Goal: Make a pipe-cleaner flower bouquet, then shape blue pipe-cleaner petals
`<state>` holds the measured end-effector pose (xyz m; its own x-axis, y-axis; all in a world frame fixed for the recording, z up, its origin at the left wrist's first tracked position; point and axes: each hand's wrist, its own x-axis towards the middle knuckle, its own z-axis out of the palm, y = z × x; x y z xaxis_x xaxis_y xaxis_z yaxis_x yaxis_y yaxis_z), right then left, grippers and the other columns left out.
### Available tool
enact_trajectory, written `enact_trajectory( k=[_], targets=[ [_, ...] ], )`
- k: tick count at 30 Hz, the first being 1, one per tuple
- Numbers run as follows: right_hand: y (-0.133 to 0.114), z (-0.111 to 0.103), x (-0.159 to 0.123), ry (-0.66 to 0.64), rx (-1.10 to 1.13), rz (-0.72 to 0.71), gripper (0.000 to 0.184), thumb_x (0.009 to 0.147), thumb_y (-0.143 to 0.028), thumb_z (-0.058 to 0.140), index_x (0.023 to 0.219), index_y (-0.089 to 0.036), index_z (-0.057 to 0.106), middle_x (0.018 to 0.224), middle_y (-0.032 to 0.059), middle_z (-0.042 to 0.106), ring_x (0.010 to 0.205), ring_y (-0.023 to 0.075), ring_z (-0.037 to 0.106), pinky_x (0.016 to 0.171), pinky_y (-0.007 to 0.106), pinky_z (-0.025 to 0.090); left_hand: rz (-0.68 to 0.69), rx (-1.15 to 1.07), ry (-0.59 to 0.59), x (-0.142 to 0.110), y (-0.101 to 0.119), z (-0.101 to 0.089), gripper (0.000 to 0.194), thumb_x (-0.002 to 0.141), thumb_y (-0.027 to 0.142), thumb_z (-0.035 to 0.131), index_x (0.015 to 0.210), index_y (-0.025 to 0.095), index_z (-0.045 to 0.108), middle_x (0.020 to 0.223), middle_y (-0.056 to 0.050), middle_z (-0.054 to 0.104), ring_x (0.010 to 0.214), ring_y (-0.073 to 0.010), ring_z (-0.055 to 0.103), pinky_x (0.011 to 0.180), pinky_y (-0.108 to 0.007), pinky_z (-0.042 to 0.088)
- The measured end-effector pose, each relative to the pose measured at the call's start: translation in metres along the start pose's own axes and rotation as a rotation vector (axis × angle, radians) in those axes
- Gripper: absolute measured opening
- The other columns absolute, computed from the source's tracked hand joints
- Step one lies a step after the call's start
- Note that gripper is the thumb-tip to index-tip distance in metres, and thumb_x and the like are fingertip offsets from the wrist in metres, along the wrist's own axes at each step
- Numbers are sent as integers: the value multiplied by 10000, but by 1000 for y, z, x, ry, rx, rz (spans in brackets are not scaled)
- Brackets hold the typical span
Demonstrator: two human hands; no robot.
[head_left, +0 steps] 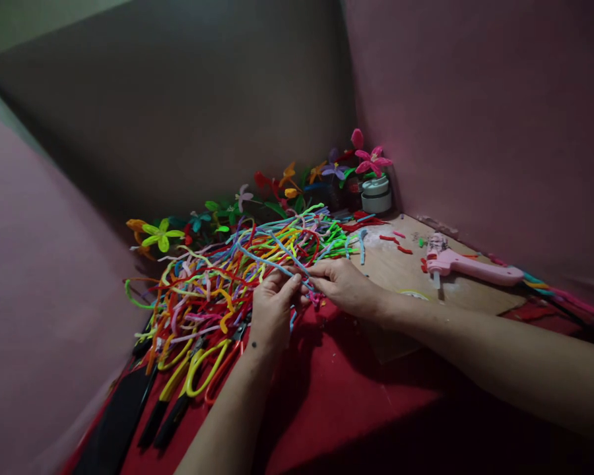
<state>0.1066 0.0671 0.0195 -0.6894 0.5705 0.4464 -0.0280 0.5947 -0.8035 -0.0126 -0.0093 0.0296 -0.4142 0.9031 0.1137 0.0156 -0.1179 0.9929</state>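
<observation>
Left hand [273, 309]: the forearm rises from the lower edge, leaning slightly right; the wrist is roughly in line with it, with the back of the hand toward the camera. The fingers curl inward and the thumb points up and to the right. Thumb and forefinger are pinched together on a light blue fuzzy stem [258, 258], close to its lower end.

Right hand [344, 285]: the forearm enters from the right edge and runs nearly level, sloping up to the left. The fingers are bent, with their tips directed left. Thumb and forefinger meet at a second light blue stem [288, 253]; the exact contact is partly hidden by the fingers.

Both stems slant up and left from the fingertips, over the near side of a pile of coloured stems [212, 264]. The hands are just beside each other above a red cloth [336, 396]. Yellow-handled scissors [193, 373] lie left of the left forearm. A pink glue gun [468, 265] rests on a board [475, 300] beyond the right forearm.
</observation>
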Motion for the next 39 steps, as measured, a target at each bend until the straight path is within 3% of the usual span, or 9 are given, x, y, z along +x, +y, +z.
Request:
enact_trajectory(
  k=[10, 17, 29, 33, 39],
  targets=[
    [-5, 0, -2, -77, -58, 63, 229, 791, -119, 478, 708, -108, 692, 684, 37, 655, 628, 106, 539, 599, 219, 369, -20, -53, -44, 2, -3, -2, 178, 683, 211, 632, 830, 112, 619, 598, -3, 619, 449, -55, 524, 443, -148, 402],
    [0, -1, 0, -85, -42, 77, 234, 783, -169, 493, 721, -131, 716, 670, 40, 664, 622, 123, 538, 608, 234, 371, -49, -37, -69, 1, -2, -3, 236, 693, 270, 651, 860, 104, 644, 591, -5, 610, 446, -47, 509, 434, -136, 382],
    [-2, -3, 1, -101, 33, 125, 231, 722, -126, 489, 695, -120, 719, 589, 7, 626, 568, 100, 498, 556, 210, 347, -12, -27, 23, 0, 0, -2, 187, 682, 283, 667, 737, 107, 633, 552, 18, 580, 421, -36, 487, 417, -139, 373],
    [-3, -2, 1, -126, 215, 244, 201, 728, -176, 512, 604, -105, 654, 499, -2, 549, 477, 80, 459, 485, 197, 339, 11, -35, 23, 1, 0, -2, 187, 681, 289, 672, 703, 116, 604, 550, 23, 577, 421, -42, 487, 413, -146, 373],
    [-1, -8, 3, -378, 930, 608, 216, 798, -204, 454, 778, -80, 629, 631, 67, 620, 502, 115, 566, 494, 229, 442, 50, -53, 17, 2, -2, -4, 204, 687, 311, 667, 704, 124, 589, 564, 22, 569, 427, -50, 483, 429, -165, 385]
  ],
)
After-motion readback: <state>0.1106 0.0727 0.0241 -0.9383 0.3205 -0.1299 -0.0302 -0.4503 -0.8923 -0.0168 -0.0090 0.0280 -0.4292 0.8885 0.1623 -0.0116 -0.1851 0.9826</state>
